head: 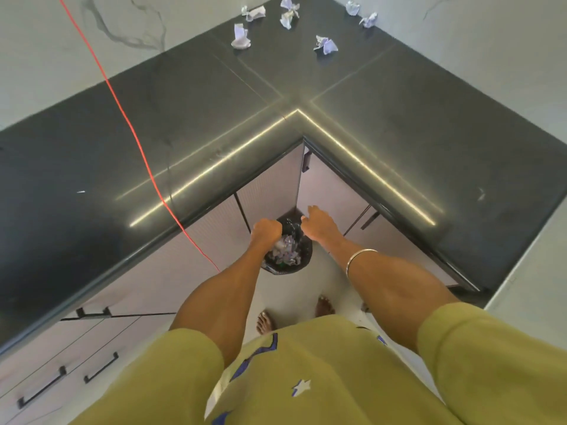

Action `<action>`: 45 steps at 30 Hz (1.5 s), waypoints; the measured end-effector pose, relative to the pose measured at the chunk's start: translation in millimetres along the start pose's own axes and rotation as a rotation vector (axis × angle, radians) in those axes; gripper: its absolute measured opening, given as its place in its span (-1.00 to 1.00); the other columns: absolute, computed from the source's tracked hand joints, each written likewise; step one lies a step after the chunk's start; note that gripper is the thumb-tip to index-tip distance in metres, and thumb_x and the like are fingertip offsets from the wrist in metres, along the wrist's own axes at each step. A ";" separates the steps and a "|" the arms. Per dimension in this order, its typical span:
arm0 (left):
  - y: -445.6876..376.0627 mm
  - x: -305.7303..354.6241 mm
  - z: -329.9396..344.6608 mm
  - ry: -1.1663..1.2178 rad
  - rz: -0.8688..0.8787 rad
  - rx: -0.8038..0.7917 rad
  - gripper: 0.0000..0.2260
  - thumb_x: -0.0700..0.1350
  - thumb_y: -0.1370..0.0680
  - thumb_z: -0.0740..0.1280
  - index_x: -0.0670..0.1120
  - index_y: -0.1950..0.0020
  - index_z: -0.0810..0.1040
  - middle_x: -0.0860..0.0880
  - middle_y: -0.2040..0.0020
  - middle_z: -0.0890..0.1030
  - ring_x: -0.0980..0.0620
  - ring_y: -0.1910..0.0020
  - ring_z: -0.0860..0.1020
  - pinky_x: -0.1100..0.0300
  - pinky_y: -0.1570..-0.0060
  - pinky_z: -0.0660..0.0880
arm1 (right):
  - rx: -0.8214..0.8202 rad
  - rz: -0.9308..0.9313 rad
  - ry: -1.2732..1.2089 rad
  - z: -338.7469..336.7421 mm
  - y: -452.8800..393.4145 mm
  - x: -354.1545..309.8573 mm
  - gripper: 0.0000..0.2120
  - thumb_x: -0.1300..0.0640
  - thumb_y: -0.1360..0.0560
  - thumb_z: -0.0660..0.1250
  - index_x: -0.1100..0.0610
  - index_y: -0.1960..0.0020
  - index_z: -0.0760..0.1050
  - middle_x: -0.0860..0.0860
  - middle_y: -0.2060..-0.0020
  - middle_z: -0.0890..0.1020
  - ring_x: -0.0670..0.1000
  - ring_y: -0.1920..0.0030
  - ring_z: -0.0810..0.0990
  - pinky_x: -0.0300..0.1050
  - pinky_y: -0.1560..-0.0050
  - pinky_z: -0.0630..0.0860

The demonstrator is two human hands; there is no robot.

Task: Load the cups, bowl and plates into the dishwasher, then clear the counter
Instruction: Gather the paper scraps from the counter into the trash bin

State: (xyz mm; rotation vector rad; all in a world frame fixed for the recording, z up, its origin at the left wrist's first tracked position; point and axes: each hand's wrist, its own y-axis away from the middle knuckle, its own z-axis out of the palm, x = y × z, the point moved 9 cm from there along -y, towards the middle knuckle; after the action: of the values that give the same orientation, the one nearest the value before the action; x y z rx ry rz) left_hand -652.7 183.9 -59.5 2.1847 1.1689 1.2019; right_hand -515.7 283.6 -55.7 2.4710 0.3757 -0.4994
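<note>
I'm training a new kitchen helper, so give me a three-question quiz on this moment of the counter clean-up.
1. True or false: the counter is free of crumpled paper.
2. The left hand and right hand are above: A) a sink, B) the bin, C) an open drawer.
3. Which wrist wears the bangle?
Key: 1 false; 2 B; 3 the right.

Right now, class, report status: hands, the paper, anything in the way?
Left hand fisted and right hand loosely curled over bin. Six crumpled papers left on counter. Red cord crosses counter.
</note>
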 end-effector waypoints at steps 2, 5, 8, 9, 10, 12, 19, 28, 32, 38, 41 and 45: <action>-3.9 7.0 -11.6 0.019 0.053 0.043 -0.65 -0.15 -0.64 0.10 -0.37 -0.17 0.54 -0.25 -0.09 0.58 -0.19 -0.02 0.53 0.07 0.07 0.40 | 0.022 -0.004 0.006 -2.9 0.6 -5.3 -0.54 0.05 -0.63 0.11 0.21 -0.48 0.26 0.16 -0.44 0.35 0.22 -0.41 0.35 0.09 -0.37 0.32; -7.7 17.3 -23.4 0.021 0.150 0.107 -0.61 -0.09 -0.66 0.07 -0.36 -0.11 0.56 -0.27 -0.06 0.61 -0.22 -0.04 0.57 0.02 0.03 0.47 | 0.083 -0.011 -0.008 -6.0 0.5 -18.1 -0.55 0.06 -0.63 0.12 0.22 -0.46 0.28 0.17 -0.42 0.37 0.21 -0.41 0.35 0.10 -0.37 0.32; -4.0 39.6 -33.8 -0.016 0.269 0.150 -0.61 -0.09 -0.67 0.05 -0.35 -0.04 0.55 -0.25 0.02 0.60 -0.21 0.01 0.58 0.05 0.10 0.42 | 0.154 -0.017 -0.049 -12.1 -1.2 -34.8 -0.56 0.04 -0.62 0.13 0.21 -0.43 0.31 0.17 -0.36 0.42 0.21 -0.35 0.41 0.12 -0.33 0.38; -3.7 47.4 -35.8 -0.039 0.300 0.157 -0.62 -0.09 -0.67 0.05 -0.33 -0.07 0.54 -0.22 0.02 0.59 -0.18 0.02 0.57 0.06 0.10 0.41 | 0.177 -0.028 -0.054 -14.6 -2.8 -40.7 -0.58 0.03 -0.61 0.13 0.19 -0.40 0.34 0.17 -0.32 0.45 0.19 -0.31 0.45 0.13 -0.29 0.43; -4.1 55.2 -37.6 -0.058 0.324 0.164 -0.63 -0.07 -0.67 0.05 -0.32 -0.11 0.52 -0.20 0.01 0.57 -0.15 0.03 0.55 0.05 0.08 0.42 | 0.200 -0.034 -0.061 -17.3 -6.3 -45.2 -0.61 0.01 -0.60 0.14 0.17 -0.36 0.38 0.15 -0.26 0.49 0.17 -0.24 0.49 0.12 -0.24 0.48; -4.1 73.5 -42.7 -0.066 0.374 0.178 -0.66 -0.06 -0.66 0.07 -0.28 -0.13 0.50 -0.19 -0.03 0.57 -0.12 0.02 0.55 0.02 0.02 0.46 | 0.252 -0.038 -0.086 -25.9 -13.3 -51.8 -0.69 0.01 -0.58 0.17 0.13 -0.25 0.43 0.10 -0.12 0.53 0.11 -0.08 0.54 0.08 -0.10 0.56; -25.1 137.1 -72.6 -0.027 0.502 0.226 -0.57 -0.06 -0.69 0.00 -0.20 -0.49 0.34 -0.14 -0.48 0.38 -0.16 -0.44 0.35 -0.02 -0.40 0.25 | 0.368 -0.108 -0.139 -89.1 -38.8 -73.0 -0.61 0.16 -0.61 0.18 0.22 -0.41 0.34 0.16 -0.34 0.46 0.18 -0.33 0.47 0.11 -0.26 0.51; -105.5 200.0 -96.6 -0.017 0.511 0.324 -0.54 0.01 -0.66 0.01 -0.13 -0.51 0.33 -0.08 -0.50 0.37 -0.10 -0.47 0.34 -0.10 -0.45 0.27 | 0.426 -0.206 -0.104 -163.0 -133.8 -78.9 -0.52 0.20 -0.65 0.11 0.21 -0.55 0.18 0.11 -0.53 0.24 0.11 -0.56 0.14 0.03 -0.50 0.24; -140.8 232.4 -97.5 -0.056 0.471 0.324 -0.51 0.06 -0.61 -0.05 -0.21 -0.36 0.39 -0.18 -0.41 0.44 -0.15 -0.37 0.42 -0.14 -0.38 0.35 | 0.400 -0.258 0.018 -180.7 -172.4 -75.7 -0.50 0.19 -0.65 0.08 0.26 -0.56 0.12 0.15 -0.54 0.21 0.15 -0.56 0.10 0.04 -0.53 0.15; -161.4 274.6 -84.8 -0.084 0.469 0.320 -0.55 -0.03 -0.67 0.03 -0.13 -0.56 0.24 -0.07 -0.56 0.25 -0.06 -0.54 0.22 -0.04 -0.51 0.19 | 0.332 -0.296 0.110 -188.3 -215.4 -74.1 -0.45 0.13 -0.67 0.06 0.27 -0.59 0.01 0.17 -0.57 0.11 0.14 -0.58 0.01 0.05 -0.56 0.03; -175.4 279.4 -86.6 -0.084 0.441 0.310 -0.54 -0.03 -0.68 0.04 -0.12 -0.57 0.23 -0.05 -0.57 0.23 -0.04 -0.56 0.18 0.00 -0.52 0.15 | 0.311 -0.296 0.126 -197.9 -236.1 -79.5 -0.45 0.13 -0.67 0.05 0.28 -0.59 -0.02 0.17 -0.57 0.08 0.14 -0.58 -0.01 0.04 -0.57 0.01; -196.4 291.0 -103.0 -0.098 0.436 0.327 -0.57 -0.05 -0.67 0.04 -0.14 -0.52 0.31 -0.08 -0.53 0.31 -0.06 -0.51 0.27 0.00 -0.49 0.23 | 0.317 -0.271 0.121 -219.0 -263.2 -83.5 -0.45 0.12 -0.67 0.04 0.27 -0.59 -0.02 0.16 -0.58 0.08 0.13 -0.59 -0.01 0.04 -0.57 0.01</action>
State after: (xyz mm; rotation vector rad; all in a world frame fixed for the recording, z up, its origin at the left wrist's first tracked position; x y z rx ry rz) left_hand -749.6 528.5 16.4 2.8190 0.9285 1.1039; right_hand -629.6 608.9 17.8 2.7797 0.7380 -0.5562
